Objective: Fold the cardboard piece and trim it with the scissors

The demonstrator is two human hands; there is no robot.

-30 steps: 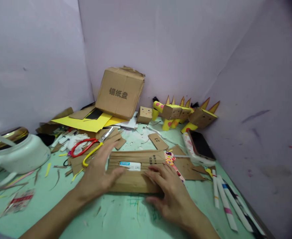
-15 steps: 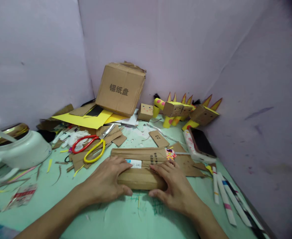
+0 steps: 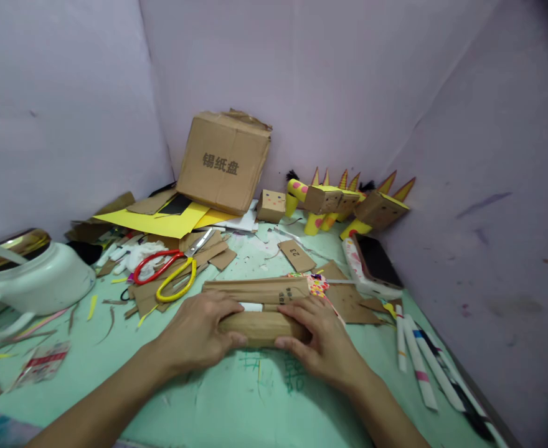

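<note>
On the pale green tabletop [image 3: 236,410], with 12 o'clock pointing away from the person, a creased cardboard sheet [image 3: 264,328] lies at the centre, between the 2 hands, its near part curving down toward 6 o'clock. The left hand [image 3: 200,326] grips it from the 9 o'clock side, fingers over the top and thumb along the near edge; the right hand [image 3: 321,336] grips it in the same manner from the 3 o'clock side. Part of a white label [image 3: 251,307] shows between the fingertips. A bright patterned piece [image 3: 318,284] sits just beyond the right hand, toward 1 o'clock. From the sheet, the scissors [image 3: 190,254], with 1 red and 1 yellow handle, lie on scraps at 10 o'clock, and a white mug [image 3: 63,274] stands well apart at 9. A cardboard offcut [image 3: 297,256] printed 23 is near, at 1. Farther back, a cardboard box [image 3: 225,163] leans tilted between 11 and 12, a small cardboard block [image 3: 271,205] sits at 12, and yellow figures with cardboard heads [image 3: 323,199] stand at 1 to 2. A dark phone [image 3: 377,261] lies at 2, and white markers [image 3: 421,367] between 3 and 4.
</note>
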